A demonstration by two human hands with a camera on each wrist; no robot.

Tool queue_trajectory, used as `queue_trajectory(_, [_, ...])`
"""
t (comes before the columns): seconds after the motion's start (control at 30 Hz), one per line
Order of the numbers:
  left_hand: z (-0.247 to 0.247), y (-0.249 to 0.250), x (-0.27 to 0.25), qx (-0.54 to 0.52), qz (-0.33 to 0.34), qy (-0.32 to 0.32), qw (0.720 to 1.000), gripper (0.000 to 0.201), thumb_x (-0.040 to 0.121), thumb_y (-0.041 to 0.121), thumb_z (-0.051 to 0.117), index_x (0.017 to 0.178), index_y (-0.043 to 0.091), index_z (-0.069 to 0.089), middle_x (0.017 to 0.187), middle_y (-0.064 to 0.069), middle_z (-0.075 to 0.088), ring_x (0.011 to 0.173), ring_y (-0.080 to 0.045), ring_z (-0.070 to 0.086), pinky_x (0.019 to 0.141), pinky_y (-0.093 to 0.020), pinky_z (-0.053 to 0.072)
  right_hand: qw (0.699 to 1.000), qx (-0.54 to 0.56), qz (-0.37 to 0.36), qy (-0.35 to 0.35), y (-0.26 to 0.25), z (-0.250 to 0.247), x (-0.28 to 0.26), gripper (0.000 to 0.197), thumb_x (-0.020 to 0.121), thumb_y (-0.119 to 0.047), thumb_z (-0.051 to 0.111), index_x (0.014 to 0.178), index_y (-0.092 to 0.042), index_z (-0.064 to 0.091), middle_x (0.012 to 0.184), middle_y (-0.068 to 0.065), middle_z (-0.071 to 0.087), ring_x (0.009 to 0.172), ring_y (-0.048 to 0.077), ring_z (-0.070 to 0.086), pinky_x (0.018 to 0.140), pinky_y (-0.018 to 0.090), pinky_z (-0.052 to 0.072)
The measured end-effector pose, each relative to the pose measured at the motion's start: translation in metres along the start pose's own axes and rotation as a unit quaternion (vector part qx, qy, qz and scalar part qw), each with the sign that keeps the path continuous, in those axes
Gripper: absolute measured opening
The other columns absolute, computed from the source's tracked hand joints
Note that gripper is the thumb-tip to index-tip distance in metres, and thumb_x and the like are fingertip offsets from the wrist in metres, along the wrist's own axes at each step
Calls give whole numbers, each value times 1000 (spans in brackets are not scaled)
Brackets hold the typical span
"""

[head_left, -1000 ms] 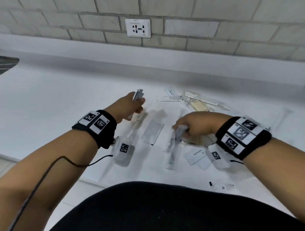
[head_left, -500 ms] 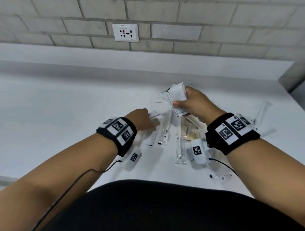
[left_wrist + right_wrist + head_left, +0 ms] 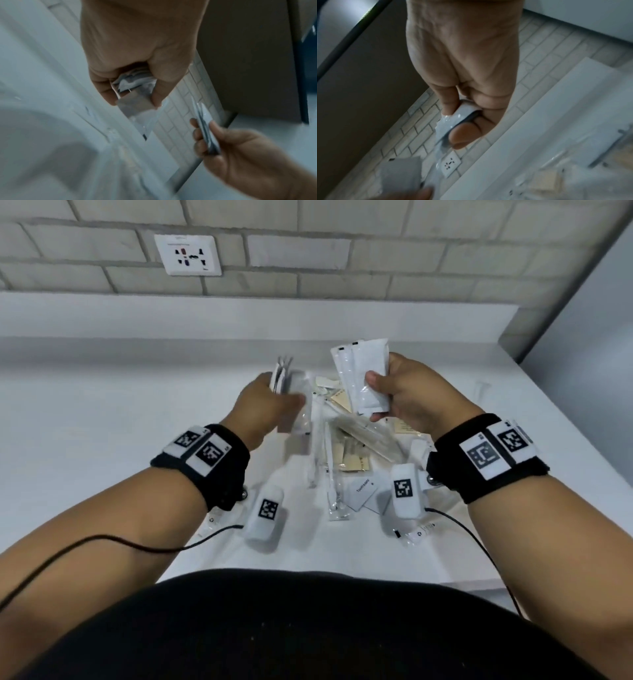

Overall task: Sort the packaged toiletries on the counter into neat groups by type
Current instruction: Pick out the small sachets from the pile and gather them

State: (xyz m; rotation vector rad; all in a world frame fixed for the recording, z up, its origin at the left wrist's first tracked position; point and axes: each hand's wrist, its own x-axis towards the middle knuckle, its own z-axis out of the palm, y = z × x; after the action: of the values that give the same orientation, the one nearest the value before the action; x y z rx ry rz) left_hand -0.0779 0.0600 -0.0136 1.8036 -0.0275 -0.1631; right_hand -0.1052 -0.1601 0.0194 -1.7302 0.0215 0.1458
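A white counter point(image 3: 102, 412) runs below a brick wall point(image 3: 308, 251). The right hand point(image 3: 411, 395) pinches white packets point(image 3: 363, 374) at one o'clock. The left hand point(image 3: 263, 405) grips thin packets point(image 3: 279, 374) at eleven o'clock.

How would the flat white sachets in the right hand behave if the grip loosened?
The white sachets look thin and glossy, so they would probably slide apart. Fanned above the right hand, they stay fairly straight, suggesting some stiffness. A thumb-and-finger pinch holds several, so they seem light.
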Motion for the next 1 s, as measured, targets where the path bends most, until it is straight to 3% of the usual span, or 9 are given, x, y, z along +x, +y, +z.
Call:
queue_trajectory(0.1, [19, 21, -9, -222, -29, -75, 972, 24, 86, 13, 61, 110, 12, 64, 93, -5, 70, 84, -23, 68, 82, -41, 54, 995, 93, 8, -30, -4, 24, -3, 22, 94, -7, 54, 116, -8, 56, 97, 12, 67, 74, 23, 69, 54, 33, 56])
queue_trajectory(0.17, [30, 30, -14, -316, -79, -139, 935, 31, 94, 20, 50, 119, 8, 62, 110, -12, 69, 101, -32, 66, 93, -55, 49, 997, 80, -3, 0, -6, 34, -3, 14, 92, -6, 58, 105, -11, 61, 93, 11, 69, 77, 23, 69, 65, 37, 58])
queue_trajectory(0.23, [35, 31, -17, -380, -105, -197, 898, 42, 97, 31, 45, 130, 7, 55, 124, -19, 62, 113, -42, 59, 96, -62, 44, 998, 55, -16, 40, -7, 33, -7, 6, 89, -8, 64, 93, -12, 65, 82, 5, 70, 68, 16, 67, 63, 28, 54])
queue_trajectory(0.33, [42, 31, -23, -417, -105, -212, 878, 42, 92, 28, 53, 127, 4, 56, 120, -20, 62, 109, -41, 61, 88, -53, 52, 995, 77, -31, 53, -3, 23, -13, 3, 87, -10, 68, 84, -12, 68, 63, -5, 68, 51, 4, 61, 51, 14, 45])
queue_trajectory(0.47, [58, 30, -34, -421, -95, -188, 882, 30, 88, 9, 58, 114, -5, 61, 118, -19, 63, 109, -33, 64, 84, -40, 58, 995, 32, -54, 83, 6, 14, -11, 18, 78, -20, 77, 90, -19, 64, 70, -4, 63, 57, 7, 59, 58, 21, 43])
queue_trajectory(0.7, [81, 29, -44, -417, -104, -127, 894, 25, 80, 11, 63, 104, 6, 66, 94, -10, 72, 83, -22, 72, 64, -27, 60, 999, 36, 1, 28, 9, -13, -14, 38, 76, -20, 80, 65, -18, 43, 52, -7, 45, 44, 7, 40, 45, 20, 33])
queue_trajectory(0.83, [89, 34, -42, -424, -124, -96, 892, 16, 91, 10, 56, 103, 4, 64, 91, -8, 73, 81, -20, 72, 58, -25, 59, 993, 61, -79, 62, -3, -37, -11, 18, 79, -7, 74, 75, -16, 59, 71, 0, 63, 62, 13, 58, 60, 23, 45])
queue_trajectory(0.93, [92, 40, -40, -445, -132, -122, 877, 23, 91, 21, 55, 103, 4, 66, 100, -13, 71, 86, -23, 72, 58, -27, 60, 970, 43, -230, 70, -6, -51, -10, 32, 74, 6, 71, 65, -25, 67, 94, -4, 64, 92, 12, 62, 84, 26, 47])
queue_trajectory(1.0, [96, 44, -40, -455, -124, -142, 870, 29, 84, 24, 59, 104, 5, 67, 97, -13, 70, 80, -23, 72, 57, -28, 60, 966, -16, -254, 47, 0, -55, -11, 40, 72, 7, 72, 57, -29, 70, 118, -8, 59, 119, 10, 53, 99, 26, 41])
